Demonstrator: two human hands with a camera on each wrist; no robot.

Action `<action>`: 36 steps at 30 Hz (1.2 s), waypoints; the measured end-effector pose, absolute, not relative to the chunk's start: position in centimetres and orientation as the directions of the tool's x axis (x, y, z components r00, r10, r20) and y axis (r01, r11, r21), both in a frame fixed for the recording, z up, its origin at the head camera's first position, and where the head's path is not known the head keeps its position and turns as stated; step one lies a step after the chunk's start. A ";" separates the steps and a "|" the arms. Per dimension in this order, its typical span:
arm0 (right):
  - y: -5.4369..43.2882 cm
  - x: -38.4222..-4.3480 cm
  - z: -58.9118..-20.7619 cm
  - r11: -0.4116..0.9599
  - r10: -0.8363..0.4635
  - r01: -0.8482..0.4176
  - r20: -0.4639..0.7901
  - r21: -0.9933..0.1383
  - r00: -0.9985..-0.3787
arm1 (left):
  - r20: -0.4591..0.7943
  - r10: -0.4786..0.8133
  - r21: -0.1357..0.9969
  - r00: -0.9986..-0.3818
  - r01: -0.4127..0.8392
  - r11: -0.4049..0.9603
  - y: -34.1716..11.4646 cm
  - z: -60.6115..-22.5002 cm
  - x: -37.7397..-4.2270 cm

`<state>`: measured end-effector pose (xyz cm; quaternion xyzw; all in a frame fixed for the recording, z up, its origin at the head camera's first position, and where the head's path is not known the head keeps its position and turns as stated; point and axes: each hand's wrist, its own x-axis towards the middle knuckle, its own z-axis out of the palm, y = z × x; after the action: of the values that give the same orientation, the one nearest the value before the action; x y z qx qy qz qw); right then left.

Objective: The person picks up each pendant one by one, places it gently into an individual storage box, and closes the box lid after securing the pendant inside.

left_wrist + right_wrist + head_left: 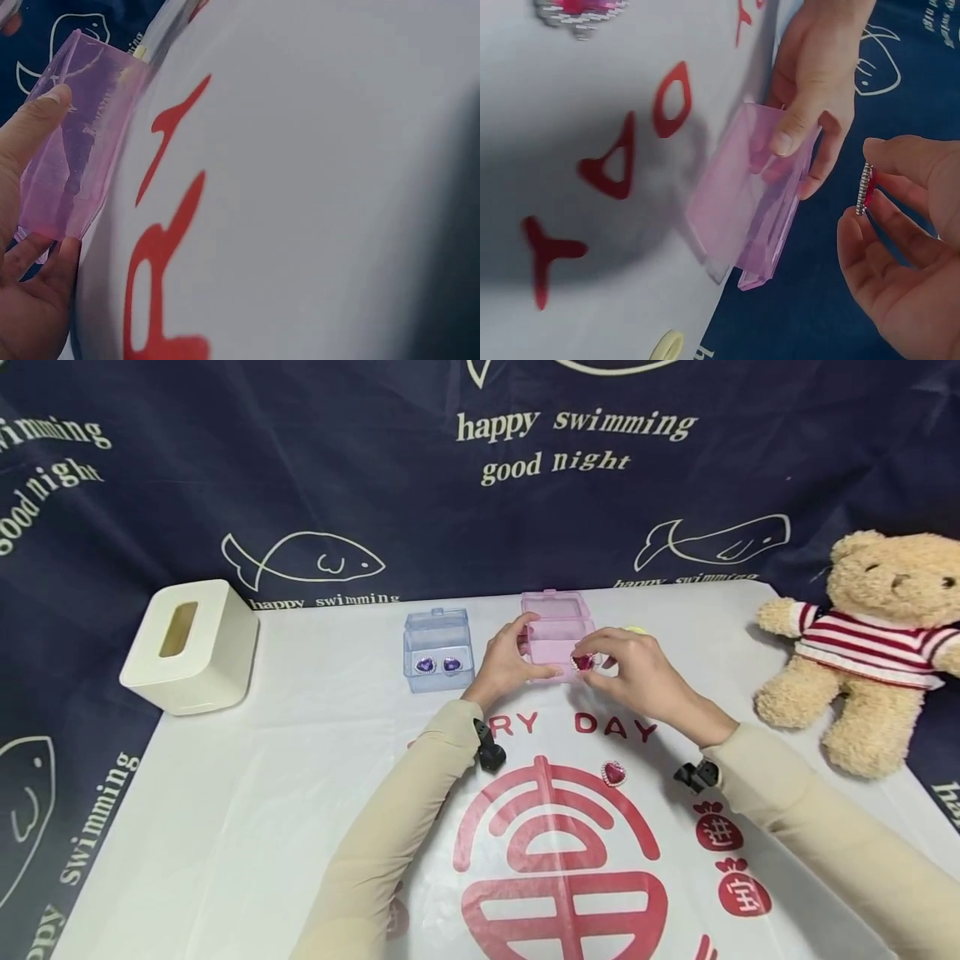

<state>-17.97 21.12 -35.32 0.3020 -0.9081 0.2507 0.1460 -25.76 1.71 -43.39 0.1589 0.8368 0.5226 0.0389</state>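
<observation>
My left hand [508,664] grips the left side of a clear pink plastic box [551,652], whose lid stands raised at the back. In the left wrist view the thumb lies along the front of the box, with fingertips at its lower end. My right hand [637,672] pinches a red heart-shaped gem [865,189] with a silver beaded rim between thumb and fingertips. It is held close to the right side of the pink box. Another red heart gem [613,773] lies on the table nearer to me.
Left of the pink box is an open clear blue box [438,652] with two purple heart gems [426,666]. A white tissue box [191,647] stands farther left and a teddy bear [862,652] sits at right. Behind the right hand a small yellow thing [636,630] shows.
</observation>
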 end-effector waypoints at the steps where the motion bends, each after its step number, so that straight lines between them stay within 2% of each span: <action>1: 21.0 -18.2 -35.3 0.691 -0.468 -0.619 0.421 -0.373 -0.777 | 0.100 0.307 0.886 -0.947 0.225 0.405 1.7 -43.4 -25.8; 10: 20.1 -21.3 -35.0 0.706 -0.406 -0.562 0.404 -0.430 -0.820 | 0.107 0.304 0.876 -0.946 0.235 0.421 1.8 -42.8 -26.0; 19: 19.4 -23.9 -36.2 0.746 -0.389 -0.482 0.286 -0.461 -0.876 | 0.101 0.291 0.877 -0.951 0.223 0.426 1.7 -43.1 -25.9; 29: 18.1 -25.9 -37.9 0.739 -0.475 -0.521 0.219 -0.428 -0.853 | 0.119 0.284 0.867 -0.951 0.239 0.437 1.6 -43.5 -25.7; 36: 17.4 -26.3 -38.3 0.766 -0.489 -0.485 0.108 -0.421 -0.866 | 0.137 0.289 0.854 -0.948 0.260 0.450 1.5 -43.4 -25.6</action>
<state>-26.32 17.36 -38.33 0.2592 -0.9397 0.2230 -0.0039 -25.64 1.55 -43.41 0.1612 0.8514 0.4989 0.0141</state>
